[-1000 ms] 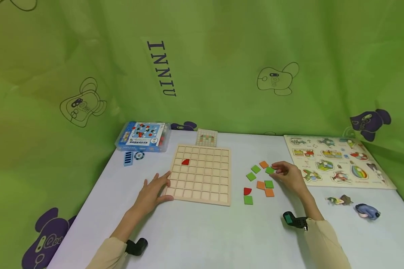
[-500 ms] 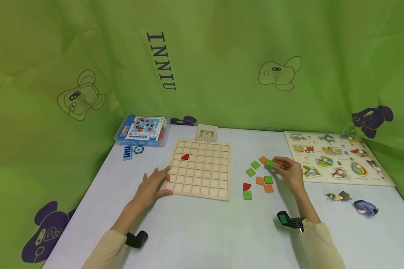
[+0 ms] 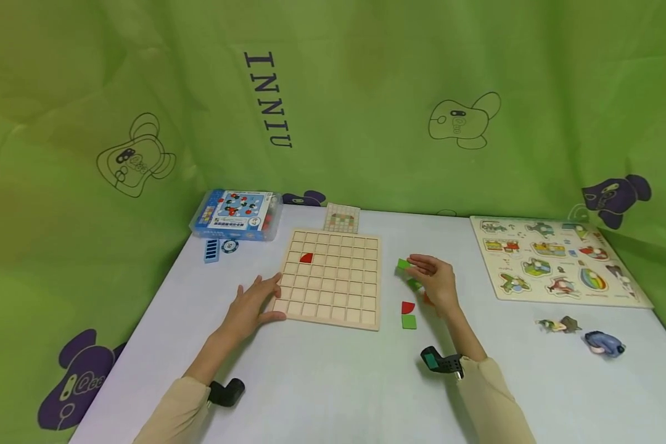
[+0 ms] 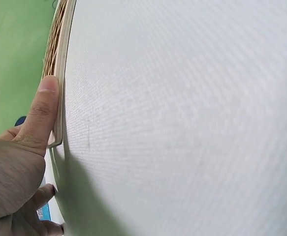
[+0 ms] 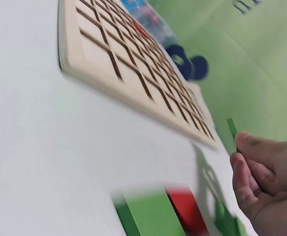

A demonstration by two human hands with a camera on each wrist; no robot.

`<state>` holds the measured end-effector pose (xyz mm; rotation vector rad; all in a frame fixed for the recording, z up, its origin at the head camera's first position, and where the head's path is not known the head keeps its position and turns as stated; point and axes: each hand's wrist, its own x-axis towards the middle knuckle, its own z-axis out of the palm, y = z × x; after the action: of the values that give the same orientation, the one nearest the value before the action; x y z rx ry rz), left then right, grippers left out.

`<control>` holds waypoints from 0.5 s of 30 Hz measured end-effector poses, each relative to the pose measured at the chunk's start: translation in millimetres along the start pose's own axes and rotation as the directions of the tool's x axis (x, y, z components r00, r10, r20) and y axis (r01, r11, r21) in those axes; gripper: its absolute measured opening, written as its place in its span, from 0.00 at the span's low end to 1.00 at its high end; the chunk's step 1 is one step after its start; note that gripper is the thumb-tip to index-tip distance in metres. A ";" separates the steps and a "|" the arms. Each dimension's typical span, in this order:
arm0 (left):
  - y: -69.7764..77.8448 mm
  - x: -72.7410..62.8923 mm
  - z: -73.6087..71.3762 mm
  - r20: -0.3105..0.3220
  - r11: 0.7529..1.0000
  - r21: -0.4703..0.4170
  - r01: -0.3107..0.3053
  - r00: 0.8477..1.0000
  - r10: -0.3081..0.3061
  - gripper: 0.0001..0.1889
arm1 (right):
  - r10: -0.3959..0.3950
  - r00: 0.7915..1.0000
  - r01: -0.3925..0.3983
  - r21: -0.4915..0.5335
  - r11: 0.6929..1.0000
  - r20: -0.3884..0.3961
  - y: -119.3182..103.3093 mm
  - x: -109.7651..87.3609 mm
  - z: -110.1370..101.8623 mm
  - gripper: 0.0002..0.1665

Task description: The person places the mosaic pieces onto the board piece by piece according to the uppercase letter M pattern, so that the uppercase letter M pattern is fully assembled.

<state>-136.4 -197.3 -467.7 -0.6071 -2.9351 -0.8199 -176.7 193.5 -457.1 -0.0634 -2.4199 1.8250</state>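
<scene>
My right hand [image 3: 438,285] pinches a green square tile [image 3: 403,264] between thumb and fingertips, raised off the table; the right wrist view shows this tile [image 5: 232,128] edge-on. Below the hand lie a red quarter-round tile [image 3: 407,307], a green tile [image 3: 409,322] and other green and orange tiles, partly hidden by it. The wooden grid board [image 3: 333,324] lies flat at centre, one red quarter-round piece [image 3: 306,258] in a cell. At its near left corner rests my left hand [image 3: 250,314], fingers spread, the thumb [image 4: 45,108] along the board's edge.
A small pattern card [image 3: 342,219] lies behind the board. A clear box with a blue label [image 3: 235,214] stands back left, with a blue strip [image 3: 211,251] and a round chip [image 3: 230,246] before it. A picture puzzle [image 3: 560,265] and small figurines [image 3: 605,344] occupy the right side.
My right hand has picked up the green tile from among the loose tiles and carried it left toward the board. The left hand stays at the board's corner.
</scene>
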 end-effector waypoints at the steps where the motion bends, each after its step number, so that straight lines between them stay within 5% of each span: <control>1: 0.0 0.1 -0.5 -0.001 1.000 0.002 -0.001 1.000 0.001 0.21 | -0.011 1.000 0.011 0.008 1.000 0.012 -1.3 1.6 8.2 0.20; 9: -0.4 -0.1 -1.6 -0.004 1.000 0.009 -0.003 1.000 0.003 0.21 | -0.132 0.987 0.132 -0.004 0.991 0.089 -13.0 15.5 85.9 0.19; 15: -1.1 0.3 -0.2 0.002 1.000 0.004 -0.003 1.000 0.003 0.21 | -0.292 0.943 0.309 -0.095 0.946 0.160 -20.9 25.2 127.2 0.18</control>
<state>-137.2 -198.1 -468.1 -0.6119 -2.9361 -0.8128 -215.3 68.7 -470.0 0.4212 -2.4634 1.5999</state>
